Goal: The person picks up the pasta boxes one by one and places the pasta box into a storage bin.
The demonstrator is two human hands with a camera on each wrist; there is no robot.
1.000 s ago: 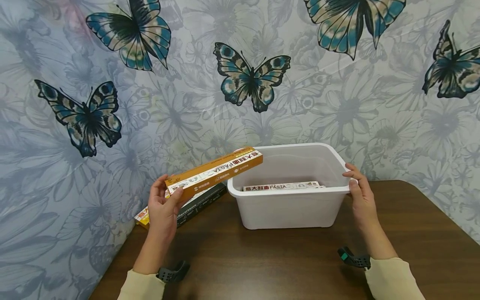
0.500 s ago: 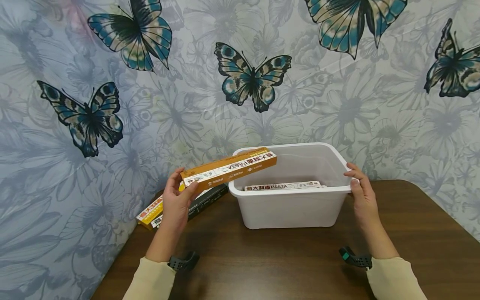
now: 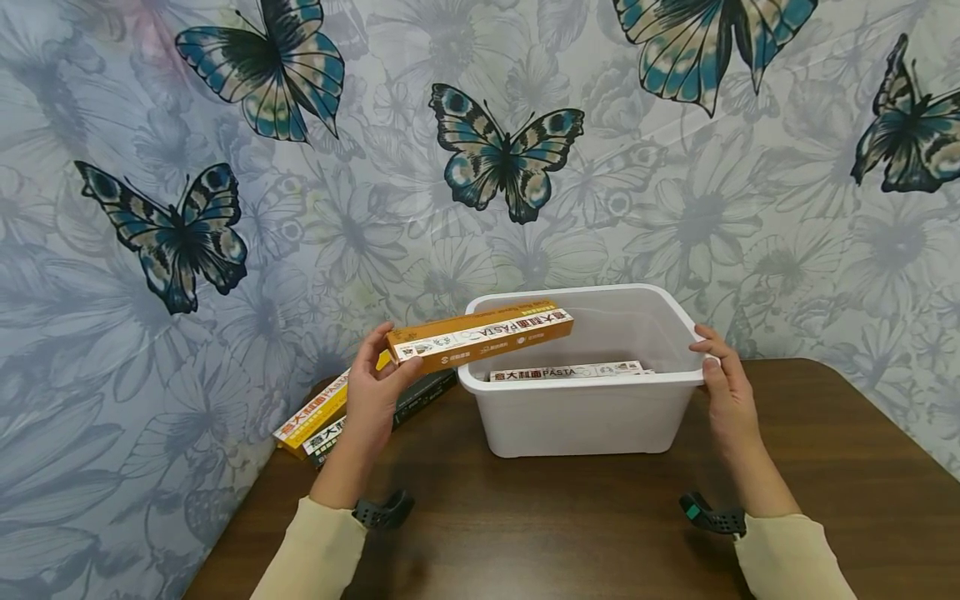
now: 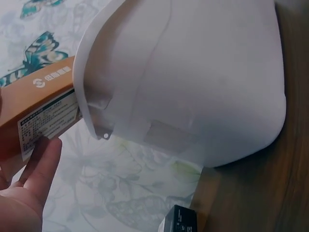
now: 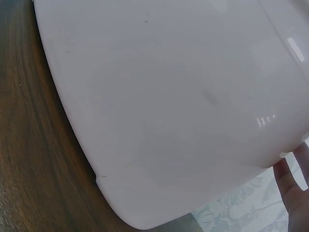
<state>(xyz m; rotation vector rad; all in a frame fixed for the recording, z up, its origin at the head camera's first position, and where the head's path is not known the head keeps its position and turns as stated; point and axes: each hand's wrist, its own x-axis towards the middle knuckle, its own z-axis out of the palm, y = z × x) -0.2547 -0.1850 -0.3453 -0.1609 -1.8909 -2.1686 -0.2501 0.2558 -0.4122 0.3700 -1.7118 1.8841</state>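
My left hand point(image 3: 373, 392) grips one end of an orange pasta box point(image 3: 480, 335). The box's far end reaches over the left rim of a white plastic bin point(image 3: 577, 417), tilted slightly upward to the right. In the left wrist view the orange box point(image 4: 43, 104) shows a printed label, with fingers point(image 4: 44, 169) along it. My right hand point(image 3: 726, 387) holds the bin's right rim between thumb and fingers. Inside the bin lies a pasta box with a white printed side point(image 3: 566, 372); most of it is hidden by the front wall.
On the brown table point(image 3: 525, 533), left of the bin, lie a yellow pasta box point(image 3: 311, 417) and a dark green one point(image 3: 423, 398), partly behind my left hand. A wall covering with butterflies point(image 3: 506, 158) rises right behind the table.
My left hand has carried the orange box to the right, so its far end now overhangs the bin. More of the yellow and green boxes shows. My right hand stays on the rim.
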